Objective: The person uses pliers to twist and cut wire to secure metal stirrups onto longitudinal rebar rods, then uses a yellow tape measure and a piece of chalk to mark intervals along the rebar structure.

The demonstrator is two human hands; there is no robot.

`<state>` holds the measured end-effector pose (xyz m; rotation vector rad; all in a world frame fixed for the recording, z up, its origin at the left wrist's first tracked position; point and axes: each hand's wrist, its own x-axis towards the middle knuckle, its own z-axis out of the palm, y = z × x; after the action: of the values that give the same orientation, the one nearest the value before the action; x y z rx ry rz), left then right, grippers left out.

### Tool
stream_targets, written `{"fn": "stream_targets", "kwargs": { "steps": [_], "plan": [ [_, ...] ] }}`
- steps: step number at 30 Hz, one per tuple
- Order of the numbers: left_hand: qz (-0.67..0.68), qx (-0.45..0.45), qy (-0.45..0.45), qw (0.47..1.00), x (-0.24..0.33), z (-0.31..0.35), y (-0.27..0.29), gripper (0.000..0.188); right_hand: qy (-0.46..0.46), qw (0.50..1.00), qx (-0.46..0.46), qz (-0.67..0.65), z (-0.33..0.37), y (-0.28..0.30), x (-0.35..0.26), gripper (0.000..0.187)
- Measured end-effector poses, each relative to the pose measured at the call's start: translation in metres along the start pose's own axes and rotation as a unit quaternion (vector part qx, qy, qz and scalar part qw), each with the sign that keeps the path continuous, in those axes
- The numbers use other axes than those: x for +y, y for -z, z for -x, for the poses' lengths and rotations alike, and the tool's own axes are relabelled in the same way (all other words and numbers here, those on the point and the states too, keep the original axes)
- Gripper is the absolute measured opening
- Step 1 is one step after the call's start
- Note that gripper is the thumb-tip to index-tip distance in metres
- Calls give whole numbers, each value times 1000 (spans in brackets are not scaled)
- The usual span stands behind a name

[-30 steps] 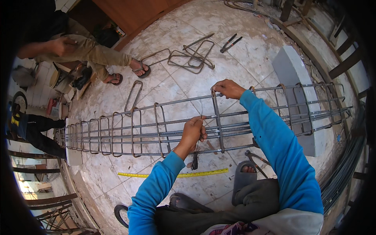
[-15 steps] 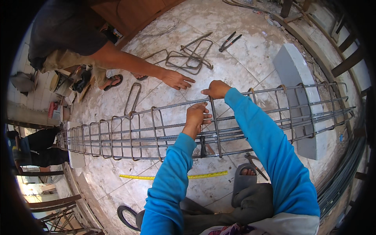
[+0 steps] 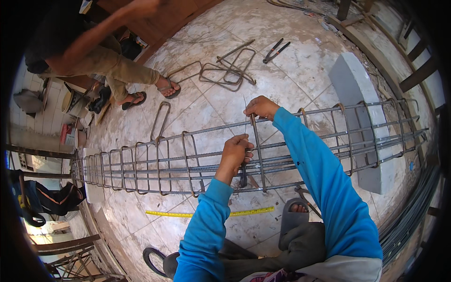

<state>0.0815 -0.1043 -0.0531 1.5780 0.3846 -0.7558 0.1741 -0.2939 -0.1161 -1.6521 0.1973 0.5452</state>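
Fine markings are borne by the yellow tape, laid on the floor nearer the body than the left fingers, but are too small to be read. Both arms, sleeved in blue, are stretched forward over the cage, which is spread to either side beneath the fingers. The left hand is raised with its back outward; a thin wire, seen upright, is pinched at its fingertips. The right hand is bent down at the wrist, just beyond the left fingers, its fingertips closed on the top of a stirrup; whether the wire is gripped there too cannot be told.
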Motion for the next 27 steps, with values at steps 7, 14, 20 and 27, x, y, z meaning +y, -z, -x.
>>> {"fn": "stream_targets", "kwargs": {
  "steps": [7,14,20,27],
  "plan": [
    [-91,13,-48,995,2,-21,-14,32,60,990,129,7,12,0,0,16],
    [-114,79,44,989,32,-42,-32,58,86,992,76,-45,30,8,-7,17],
    [-78,120,25,989,14,-66,-46,56,128,989,71,27,33,14,1,17],
    [55,27,87,994,10,-79,-31,34,162,978,121,-58,41,0,10,15]
  ]
}}
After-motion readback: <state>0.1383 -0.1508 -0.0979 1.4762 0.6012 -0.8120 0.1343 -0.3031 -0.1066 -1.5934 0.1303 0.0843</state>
